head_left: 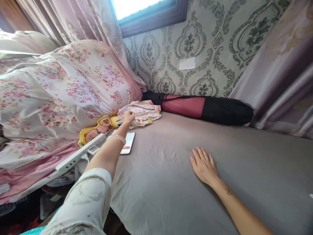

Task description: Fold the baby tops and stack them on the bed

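My left hand point(128, 117) is reached out over a pile of folded clothes point(144, 112), which are pale pink and cream with small prints. Its fingers are curled closed against the near left part of the pile; whatever they grip is hidden. A pale bangle point(116, 139) circles that forearm. Partly behind the forearm, a phone point(128, 143) with a lit white screen lies on the bed. My right hand point(203, 164) rests palm down on the grey sheet point(166, 182), fingers spread and holding nothing.
A white power strip point(80, 153) with a plug lies along the bed's left edge, beside a yellow cartoon cushion point(94, 129). Floral bedding point(80, 81) is heaped at the left. Against the patterned wall lies a long black and red bag point(186, 107). Curtains point(271, 78) hang at the right.
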The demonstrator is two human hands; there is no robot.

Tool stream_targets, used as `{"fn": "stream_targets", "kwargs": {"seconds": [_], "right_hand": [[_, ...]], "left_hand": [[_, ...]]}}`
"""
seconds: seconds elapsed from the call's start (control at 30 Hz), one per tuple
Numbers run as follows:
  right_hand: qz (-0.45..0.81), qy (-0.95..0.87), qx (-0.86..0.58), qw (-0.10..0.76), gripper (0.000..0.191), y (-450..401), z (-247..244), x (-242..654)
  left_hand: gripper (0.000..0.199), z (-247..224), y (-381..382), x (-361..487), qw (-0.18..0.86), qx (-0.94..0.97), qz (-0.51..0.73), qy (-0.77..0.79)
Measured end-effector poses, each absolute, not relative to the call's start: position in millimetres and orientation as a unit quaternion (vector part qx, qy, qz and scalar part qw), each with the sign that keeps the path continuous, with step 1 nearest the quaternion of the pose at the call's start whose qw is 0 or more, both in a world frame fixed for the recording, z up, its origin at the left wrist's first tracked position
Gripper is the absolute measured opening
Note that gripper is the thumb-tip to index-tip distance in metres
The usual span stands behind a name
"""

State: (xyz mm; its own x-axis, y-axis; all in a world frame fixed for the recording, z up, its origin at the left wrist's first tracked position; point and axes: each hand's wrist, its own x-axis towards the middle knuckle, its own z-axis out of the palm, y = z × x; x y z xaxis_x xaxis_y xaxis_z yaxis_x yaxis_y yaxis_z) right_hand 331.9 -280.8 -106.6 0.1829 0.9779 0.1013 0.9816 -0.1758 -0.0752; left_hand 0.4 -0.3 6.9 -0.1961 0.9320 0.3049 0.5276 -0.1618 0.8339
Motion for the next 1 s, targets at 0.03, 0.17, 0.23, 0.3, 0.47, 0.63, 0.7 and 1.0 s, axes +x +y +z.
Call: {"fn": "stream_targets", "kwargs": {"seconds": [0.03, 0.17, 0.23, 0.3, 0.47, 0.63, 0.7, 1.0], "right_hand": [[-0.019, -0.639, -0.767, 0.062, 0.064, -281, -106, 331], [-0.027, -0.640, -0.764, 0.072, 0.063, -282, -106, 331], [-0.027, -0.640, -0.763, 0.079, 0.063, -282, -106, 331], [-0.025, -0.641, -0.763, 0.086, 0.062, -282, -107, 331], [-0.030, -0.638, -0.763, 0.097, 0.061, -283, -108, 330], [-0.027, -0.640, -0.762, 0.098, 0.062, -284, -110, 331], [-0.027, -0.640, -0.761, 0.102, 0.062, -284, -112, 332], [-0.035, -0.642, -0.758, 0.112, 0.059, -284, -110, 331]], "left_hand": [[0.019, 13, 6, -11, 0.196, 0.588, 0.466, 0.631], [0.030, 29, 26, -46, 0.066, 0.563, 0.380, 0.731], [0.041, 32, 34, -55, 0.022, 0.570, 0.317, 0.758], [0.051, 32, 43, -59, 0.023, 0.590, 0.274, 0.759], [0.048, 30, 64, -53, 0.027, 0.643, 0.206, 0.737], [0.039, 31, 75, -47, -0.019, 0.611, 0.182, 0.770], [0.038, 33, 75, -46, -0.027, 0.606, 0.170, 0.777], [0.022, 45, 65, -35, -0.022, 0.671, 0.135, 0.729]]}}
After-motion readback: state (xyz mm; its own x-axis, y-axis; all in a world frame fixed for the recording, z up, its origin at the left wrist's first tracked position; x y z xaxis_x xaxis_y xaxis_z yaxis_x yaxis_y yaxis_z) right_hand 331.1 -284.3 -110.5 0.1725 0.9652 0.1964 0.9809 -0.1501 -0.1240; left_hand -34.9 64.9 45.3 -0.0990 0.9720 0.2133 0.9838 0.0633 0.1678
